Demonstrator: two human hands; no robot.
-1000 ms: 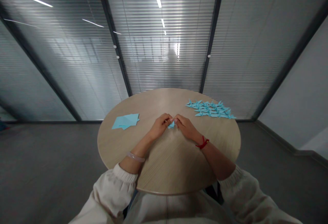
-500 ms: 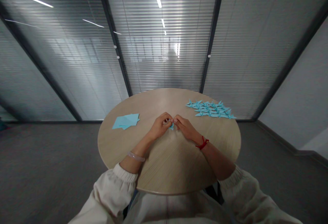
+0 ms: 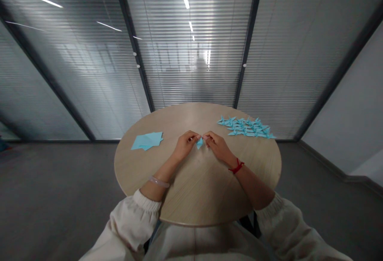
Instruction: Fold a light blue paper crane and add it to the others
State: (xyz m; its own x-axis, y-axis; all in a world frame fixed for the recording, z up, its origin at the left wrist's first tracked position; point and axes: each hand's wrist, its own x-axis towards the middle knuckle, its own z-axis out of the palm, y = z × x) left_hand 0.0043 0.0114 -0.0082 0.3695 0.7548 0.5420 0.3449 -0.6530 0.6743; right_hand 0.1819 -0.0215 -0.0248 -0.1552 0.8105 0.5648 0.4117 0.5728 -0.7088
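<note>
Between my two hands, over the middle of the table, is a small piece of folded blue paper (image 3: 199, 144), its pointed lower end hanging toward me. The fingertips of my left hand (image 3: 186, 144) pinch its upper left side. On the other side, my right hand (image 3: 218, 147) pinches the upper right with thumb and forefinger. My fingers cover the top of the paper, so its full shape is hidden.
Flat blue paper sheets (image 3: 147, 140) lie overlapped on the left of the round wooden table (image 3: 206, 201). Several folded blue paper cranes (image 3: 245, 127) sit in close rows at the back right. Glass panels with blinds (image 3: 191, 81) stand behind the table.
More of the folded blue paper shows below my fingertips now, as a clear pointed shape. My left fingers have straightened a little; the sheets and cranes have stayed put.
</note>
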